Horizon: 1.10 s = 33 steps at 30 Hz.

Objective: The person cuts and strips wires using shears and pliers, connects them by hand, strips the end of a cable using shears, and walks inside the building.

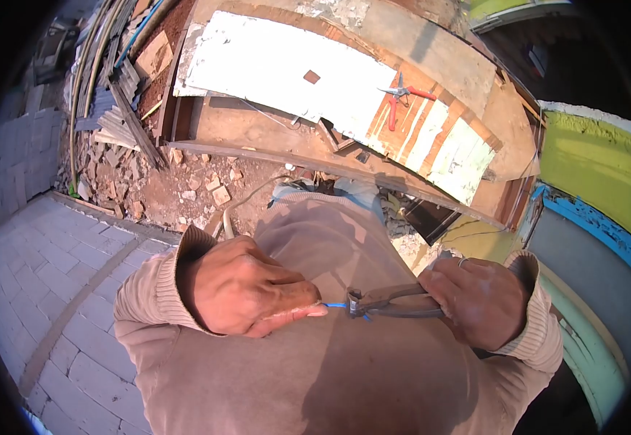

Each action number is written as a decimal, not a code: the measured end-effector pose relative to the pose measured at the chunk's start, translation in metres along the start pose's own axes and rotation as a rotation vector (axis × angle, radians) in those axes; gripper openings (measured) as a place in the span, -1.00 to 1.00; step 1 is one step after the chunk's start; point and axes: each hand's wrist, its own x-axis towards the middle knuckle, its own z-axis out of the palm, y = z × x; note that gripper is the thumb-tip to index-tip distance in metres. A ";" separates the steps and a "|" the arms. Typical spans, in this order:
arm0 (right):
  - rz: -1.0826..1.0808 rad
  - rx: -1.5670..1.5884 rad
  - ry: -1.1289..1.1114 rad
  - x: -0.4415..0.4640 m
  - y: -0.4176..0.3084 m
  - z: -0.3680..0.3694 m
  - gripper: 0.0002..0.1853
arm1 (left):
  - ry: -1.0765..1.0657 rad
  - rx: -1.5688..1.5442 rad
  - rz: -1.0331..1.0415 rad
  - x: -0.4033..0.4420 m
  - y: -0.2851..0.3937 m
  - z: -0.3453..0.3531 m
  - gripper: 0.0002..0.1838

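My left hand (252, 288) pinches a thin blue wire (336, 305), which runs from the fingertips into the jaws of dark metal pliers (391, 303). The fingers of my right hand (478, 297) are wrapped round the far ends of the plier handles. A short bit of blue shows just below the jaws. Both hands are in front of my brown sleeved top, with the pliers between them. Red-handled pruning shears (400, 94) lie with their blades apart on a wooden board, away from both hands.
Beyond my body lies a large wooden panel (257, 127) with a white sheet (272, 65) on it. Broken bricks and rubble (218, 190) cover the ground at upper left. Grey paving (84, 290) is at left, a yellow-green wall (594, 156) at right.
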 end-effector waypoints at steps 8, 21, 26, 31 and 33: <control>-0.041 0.094 -0.003 -0.002 0.006 -0.001 -0.83 | -0.002 -0.013 0.009 0.000 0.001 0.002 -0.91; -0.056 0.182 -0.226 0.008 0.022 -0.008 -0.68 | -0.005 0.018 -0.047 -0.002 0.004 -0.004 -0.90; -0.060 0.308 -0.388 0.017 0.038 -0.003 -0.55 | 0.021 0.067 -0.058 0.003 -0.001 -0.013 -0.90; -0.092 0.431 -0.378 0.022 0.044 0.002 -0.54 | 0.041 0.063 -0.116 0.002 -0.005 -0.013 -0.87; -0.074 0.409 -0.342 0.022 0.044 0.001 -0.55 | 0.037 0.060 -0.030 0.005 -0.009 -0.013 -0.88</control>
